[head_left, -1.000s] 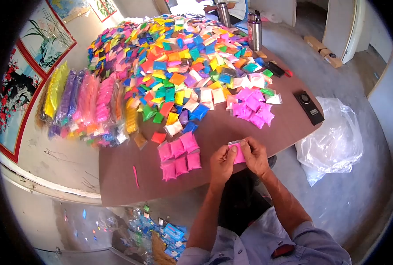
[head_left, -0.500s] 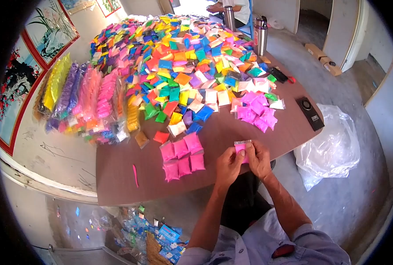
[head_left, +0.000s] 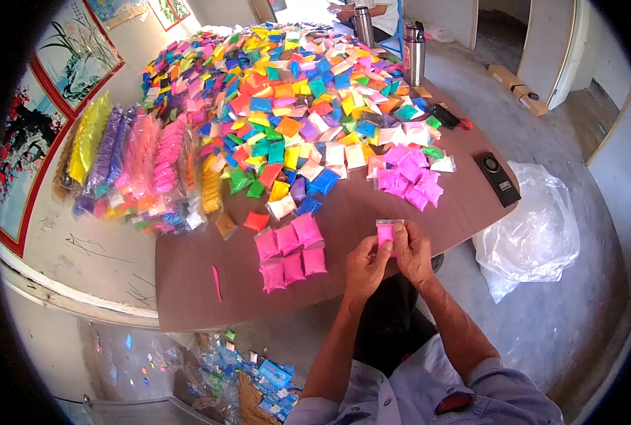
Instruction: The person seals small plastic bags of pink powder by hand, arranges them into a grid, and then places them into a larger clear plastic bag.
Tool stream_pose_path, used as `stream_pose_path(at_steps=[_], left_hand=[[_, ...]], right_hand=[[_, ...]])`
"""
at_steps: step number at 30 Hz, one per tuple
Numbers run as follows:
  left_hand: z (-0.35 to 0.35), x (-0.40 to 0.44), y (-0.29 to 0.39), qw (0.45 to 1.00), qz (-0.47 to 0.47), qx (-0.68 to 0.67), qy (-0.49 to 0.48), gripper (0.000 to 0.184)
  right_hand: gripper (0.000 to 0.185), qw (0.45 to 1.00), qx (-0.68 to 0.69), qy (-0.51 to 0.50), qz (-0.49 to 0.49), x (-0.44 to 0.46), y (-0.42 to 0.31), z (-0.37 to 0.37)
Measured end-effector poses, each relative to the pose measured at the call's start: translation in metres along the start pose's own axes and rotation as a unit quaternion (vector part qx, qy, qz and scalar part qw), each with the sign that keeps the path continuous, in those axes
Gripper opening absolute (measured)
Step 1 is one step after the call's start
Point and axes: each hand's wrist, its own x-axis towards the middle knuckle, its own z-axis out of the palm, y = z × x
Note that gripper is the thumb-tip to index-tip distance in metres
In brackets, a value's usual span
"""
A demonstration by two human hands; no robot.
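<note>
Since a second ago, our hands had drawn closer together and the pink packet [head_left: 385, 231] had turned from a slight slant to nearly level. Taking the packet as clock centre, 12 straight ahead: its clear strip faced 12 and ran from 9 to 3. Thumbs hid its lower part, so we could not tell the long axis. Packet sat between our hands, in front of the table's [head_left: 464, 198] near edge in view: left hand [head_left: 367, 266] at 7, right hand [head_left: 416, 261] at 4, both pinching it with bent fingers.

Six pink packets [head_left: 290, 253] lay near, just below 9, in two rows; a slim pink tool [head_left: 217, 283] well apart at 8. Brighter magenta packets [head_left: 409, 177] sat at 1, a black device [head_left: 496, 178] at 2. Mixed packets [head_left: 280, 106] heaped at 11, filling the table's far side; steel flask [head_left: 414, 60] at 12.
</note>
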Motion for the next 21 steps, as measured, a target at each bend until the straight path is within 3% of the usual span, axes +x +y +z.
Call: stream_pose_path(at_steps=[5,12,15,21], left_hand=[[-0.002,0.001,-0.009,1.0,0.015,-0.019,0.007,0.023],[0.001,0.003,-0.002,0.997,-0.001,-0.072,-0.013,0.023],[0.0,0.003,-0.003,0.996,0.021,-0.083,-0.007,0.021],[-0.002,0.002,-0.006,0.999,0.019,-0.05,-0.006,0.02]], right_hand=[[0.032,0.998,-0.055,-0.018,-0.02,-0.001,-0.012,-0.002],[0.032,0.999,-0.026,0.016,-0.042,-0.001,-0.004,-0.001],[0.031,0.999,-0.033,-0.017,-0.011,-0.001,-0.002,-0.003],[0.029,1.0,-0.002,-0.015,-0.016,-0.003,-0.007,-0.002]])
